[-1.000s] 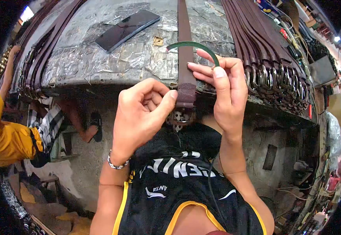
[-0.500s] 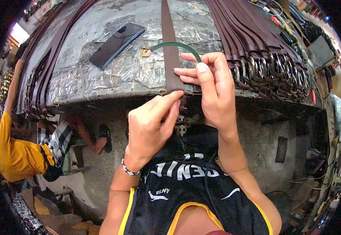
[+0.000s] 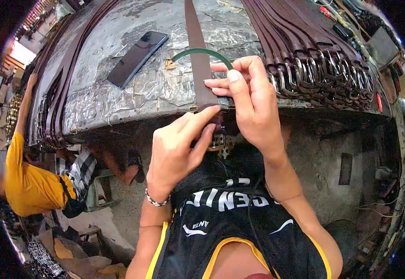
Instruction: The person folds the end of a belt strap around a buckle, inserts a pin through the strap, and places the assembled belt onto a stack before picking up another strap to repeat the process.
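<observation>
A dark brown leather strap runs down the middle of the table to its near edge, where a metal buckle hangs below. My left hand is closed on the strap's near end at the table edge, beside the buckle. My right hand pinches one end of a thin green strip between thumb and finger. That strip arches over the strap, its far end near a small yellowish patch. The other fingers of my right hand rest on the strap's right side.
A phone lies left of the strap. Buckled belts are piled at the right, and more belts hang at the left. Another person in a yellow shirt is at the far left, an arm reaching to the table.
The buckle shows more clearly below the table edge. The whole view has shifted slightly; both hands keep nearly the same hold, and the green strip stays arched.
</observation>
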A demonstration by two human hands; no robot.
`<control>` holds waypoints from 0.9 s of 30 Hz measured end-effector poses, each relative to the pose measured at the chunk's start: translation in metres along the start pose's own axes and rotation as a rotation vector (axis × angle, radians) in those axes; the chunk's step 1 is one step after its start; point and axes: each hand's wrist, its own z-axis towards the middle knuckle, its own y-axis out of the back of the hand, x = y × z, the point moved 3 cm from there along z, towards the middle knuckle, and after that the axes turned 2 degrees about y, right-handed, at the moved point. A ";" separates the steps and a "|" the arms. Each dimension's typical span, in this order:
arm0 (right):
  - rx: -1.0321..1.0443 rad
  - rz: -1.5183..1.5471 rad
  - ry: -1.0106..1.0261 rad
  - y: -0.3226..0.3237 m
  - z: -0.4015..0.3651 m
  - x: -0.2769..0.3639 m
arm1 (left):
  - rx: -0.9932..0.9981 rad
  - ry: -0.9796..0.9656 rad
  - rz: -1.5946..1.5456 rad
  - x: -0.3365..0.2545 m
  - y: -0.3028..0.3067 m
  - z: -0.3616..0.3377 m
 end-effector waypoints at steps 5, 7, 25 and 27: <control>0.067 -0.043 -0.037 0.002 0.001 0.004 | 0.017 -0.084 0.114 0.005 -0.008 -0.002; 0.065 -0.038 -0.031 0.002 0.002 0.004 | 0.029 -0.123 0.146 0.005 -0.007 -0.003; -0.024 -0.057 0.058 -0.003 -0.001 -0.001 | 0.071 -0.037 0.095 0.001 0.004 0.000; -0.002 -0.079 0.032 -0.003 -0.001 0.000 | 0.036 -0.068 0.096 0.001 -0.004 -0.002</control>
